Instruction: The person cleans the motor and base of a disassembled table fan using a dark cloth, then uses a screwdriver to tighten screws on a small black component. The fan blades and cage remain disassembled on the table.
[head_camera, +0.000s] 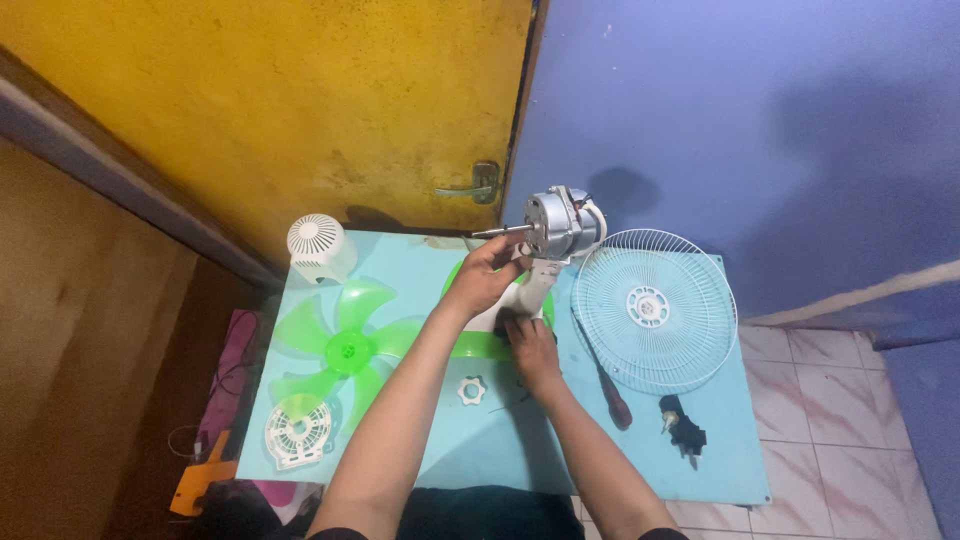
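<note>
Gripping fan motor (560, 222) near far edge of light-blue table (600, 465): left hand (487, 277), fingers curled on its neck. Right hand (532, 345) on white fan base (512, 305) below, finger state unclear. Green fan blade (345, 350) toward left edge; wire guard (653, 308) toward right edge; screwdriver (603, 380) beside guard; white nut (471, 390) centre.

Both arms stretched fwd; left hand (487, 272) raised, fingers curled; right hand (531, 348) lower, palm down.
</note>
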